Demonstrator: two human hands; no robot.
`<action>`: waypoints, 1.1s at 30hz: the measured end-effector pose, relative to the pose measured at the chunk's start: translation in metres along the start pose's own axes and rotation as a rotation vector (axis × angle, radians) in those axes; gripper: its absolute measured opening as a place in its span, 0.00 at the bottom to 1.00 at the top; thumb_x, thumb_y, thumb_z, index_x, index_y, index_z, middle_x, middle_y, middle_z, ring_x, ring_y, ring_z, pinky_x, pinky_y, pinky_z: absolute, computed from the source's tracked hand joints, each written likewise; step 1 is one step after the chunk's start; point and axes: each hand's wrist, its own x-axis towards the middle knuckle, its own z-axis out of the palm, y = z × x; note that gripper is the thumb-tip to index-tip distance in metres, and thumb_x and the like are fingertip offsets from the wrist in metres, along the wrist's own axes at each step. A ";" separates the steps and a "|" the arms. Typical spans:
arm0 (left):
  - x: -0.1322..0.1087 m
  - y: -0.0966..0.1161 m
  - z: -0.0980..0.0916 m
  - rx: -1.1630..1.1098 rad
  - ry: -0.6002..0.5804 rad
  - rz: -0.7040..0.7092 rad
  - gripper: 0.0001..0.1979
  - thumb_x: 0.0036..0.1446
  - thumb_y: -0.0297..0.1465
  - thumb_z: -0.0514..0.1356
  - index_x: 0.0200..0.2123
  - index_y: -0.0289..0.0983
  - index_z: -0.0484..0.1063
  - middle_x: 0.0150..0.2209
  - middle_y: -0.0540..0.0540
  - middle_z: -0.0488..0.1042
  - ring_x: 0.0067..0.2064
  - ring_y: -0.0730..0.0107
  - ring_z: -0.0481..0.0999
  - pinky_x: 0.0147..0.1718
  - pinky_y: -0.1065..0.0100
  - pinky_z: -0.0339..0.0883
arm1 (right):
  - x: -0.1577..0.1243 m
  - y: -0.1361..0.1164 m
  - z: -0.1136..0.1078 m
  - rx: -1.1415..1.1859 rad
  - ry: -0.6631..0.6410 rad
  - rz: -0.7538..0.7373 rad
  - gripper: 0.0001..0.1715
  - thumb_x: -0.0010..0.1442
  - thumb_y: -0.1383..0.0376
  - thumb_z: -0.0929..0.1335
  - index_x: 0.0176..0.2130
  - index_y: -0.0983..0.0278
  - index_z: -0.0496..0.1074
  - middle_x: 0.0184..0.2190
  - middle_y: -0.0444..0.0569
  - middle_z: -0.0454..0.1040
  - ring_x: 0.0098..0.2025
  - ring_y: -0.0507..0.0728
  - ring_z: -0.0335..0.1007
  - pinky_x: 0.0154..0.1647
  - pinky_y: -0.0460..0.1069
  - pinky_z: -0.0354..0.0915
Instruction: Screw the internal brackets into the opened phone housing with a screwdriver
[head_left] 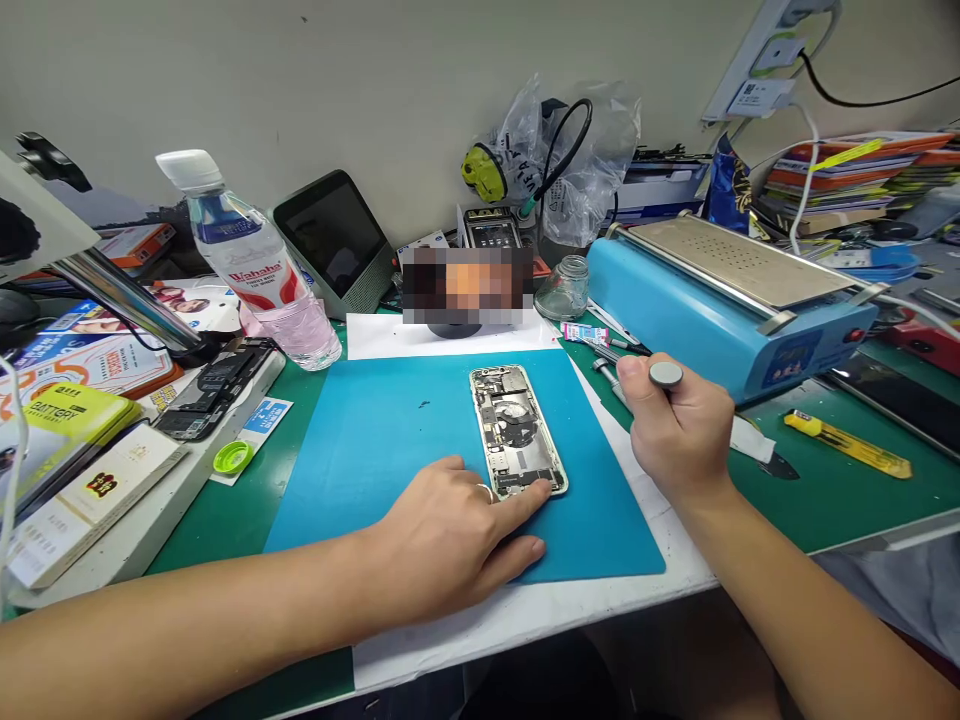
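Observation:
An opened phone (516,425), its inner parts bare, lies on a blue mat (375,430). My left hand (457,530) rests beside its lower end, the index fingertip touching the bottom edge and the thumb apart on the mat. That hand holds nothing. Raised to the right of the mat, my right hand (679,425) is closed around what looks like a screwdriver (666,376); only its round grey end cap shows clearly above the fist. Behind this hand, slim metal tools (611,378) and a small tube (585,333) lie on the table.
A blue heating machine (675,310) stands at the back right, with a yellow cutter (847,443) in front. On the left are a water bottle (262,270), a green cap (233,457), boxes and another opened phone (221,388). A glass jar (571,285) stands behind the mat.

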 end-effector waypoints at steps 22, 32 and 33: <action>-0.002 0.001 0.003 -0.018 0.003 0.001 0.24 0.74 0.41 0.50 0.67 0.41 0.64 0.28 0.47 0.78 0.28 0.59 0.79 0.32 0.59 0.67 | -0.001 0.001 0.000 -0.002 -0.037 -0.059 0.30 0.70 0.54 0.65 0.22 0.59 0.51 0.19 0.39 0.50 0.23 0.51 0.44 0.26 0.51 0.50; -0.005 0.001 0.004 -0.084 0.026 -0.004 0.21 0.75 0.40 0.49 0.63 0.38 0.68 0.29 0.47 0.78 0.28 0.58 0.79 0.31 0.58 0.65 | -0.003 0.001 0.002 -0.043 -0.094 -0.137 0.27 0.70 0.63 0.66 0.23 0.59 0.51 0.19 0.38 0.51 0.22 0.50 0.46 0.26 0.50 0.50; -0.006 0.001 0.004 -0.088 0.035 -0.002 0.21 0.74 0.40 0.49 0.62 0.38 0.68 0.29 0.47 0.78 0.28 0.58 0.79 0.31 0.58 0.64 | -0.003 0.000 0.003 -0.049 -0.106 -0.154 0.26 0.69 0.64 0.66 0.23 0.59 0.51 0.18 0.38 0.51 0.21 0.50 0.45 0.26 0.50 0.49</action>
